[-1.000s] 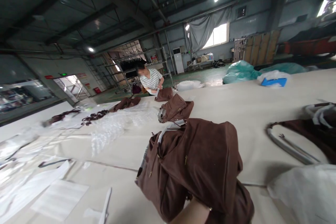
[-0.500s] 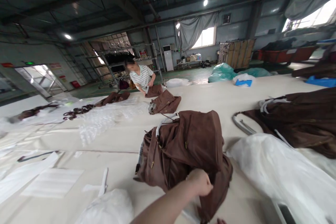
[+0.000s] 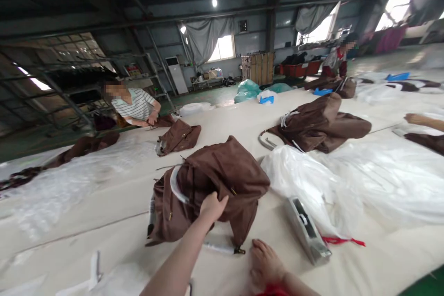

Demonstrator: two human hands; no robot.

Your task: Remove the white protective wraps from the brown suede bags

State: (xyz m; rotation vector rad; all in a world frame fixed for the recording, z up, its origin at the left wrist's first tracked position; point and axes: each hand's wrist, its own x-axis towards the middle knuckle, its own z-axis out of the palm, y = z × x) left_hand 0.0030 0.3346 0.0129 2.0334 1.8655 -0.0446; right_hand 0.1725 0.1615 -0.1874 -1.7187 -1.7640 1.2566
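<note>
Under the left hand (image 3: 213,206): brown zippered bag (image 3: 224,173), fabric pinched in the fist.
Bag handling: likely soft, slack, light; best lifted by wrapped handle (image 3: 176,186), left of grip.
Right hand (image 3: 265,261): near grip; closure unclear.

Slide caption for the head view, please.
Left hand on a brown bag, right hand close by on the pale table, clear plastic alongside.
</note>
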